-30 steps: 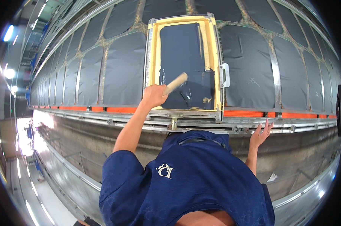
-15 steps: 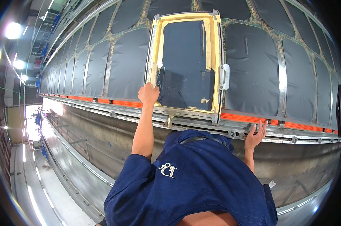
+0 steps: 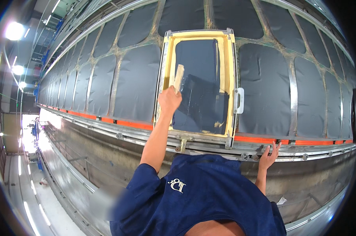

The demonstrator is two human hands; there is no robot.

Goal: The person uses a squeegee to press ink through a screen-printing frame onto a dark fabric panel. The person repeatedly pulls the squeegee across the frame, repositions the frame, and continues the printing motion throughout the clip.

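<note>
My left hand (image 3: 169, 101) is closed around a pale, flat strip that looks like a wooden scraper (image 3: 179, 75), its free end tilted up and away from me. It is over the left part of a printing screen (image 3: 203, 36), a rectangular metal frame lined with yellow around a dark mesh. Dark ink (image 3: 205, 104) covers the nearer part of the mesh. Fingers spread, my right hand (image 3: 267, 158) holds nothing and is at the table's near rail (image 3: 304, 154), right of the screen. The lower end of the strip is hidden in my left fist.
The screen lies across a long table of dark panels (image 3: 264, 94) with glossy strips between them. A white handle (image 3: 239, 100) sticks out of its right side. An orange strip (image 3: 134, 125) runs along the near edge. To the left is a walkway (image 3: 54, 204).
My left hand has brought the strip from the screen's left edge rightward over the mesh. The whole table sits lower in view. My right hand stays by the rail.
</note>
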